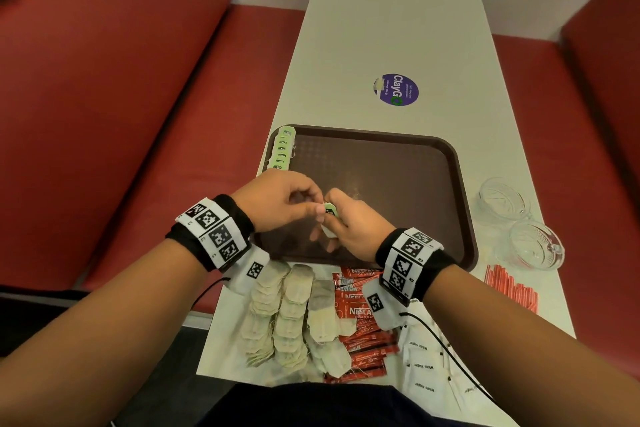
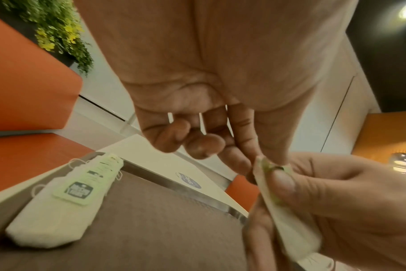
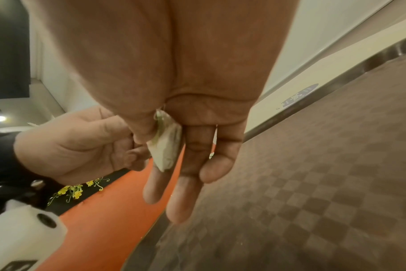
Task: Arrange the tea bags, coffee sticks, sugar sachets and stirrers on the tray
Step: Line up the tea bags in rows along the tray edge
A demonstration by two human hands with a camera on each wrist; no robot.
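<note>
Both hands meet over the near left part of the brown tray (image 1: 433, 163). Between them is one tea bag (image 1: 329, 218) (image 2: 287, 220) (image 3: 166, 146) with a green tag. My right hand (image 1: 353, 225) pinches the bag between thumb and fingers. My left hand (image 1: 280, 201) pinches its top edge at the tag. A row of tea bags with green tags (image 1: 282, 149) (image 2: 65, 205) lies along the tray's left edge. Loose tea bags (image 1: 291, 315), red coffee sticks (image 1: 363, 329), white sugar sachets (image 1: 426, 367) and red stirrers (image 1: 512, 288) lie on the table near me.
Two clear glass bowls (image 1: 519, 225) stand right of the tray. A round purple sticker (image 1: 396, 89) is on the white table (image 1: 381, 28) beyond the tray. Red bench seats (image 1: 121, 97) run along both sides of the table.
</note>
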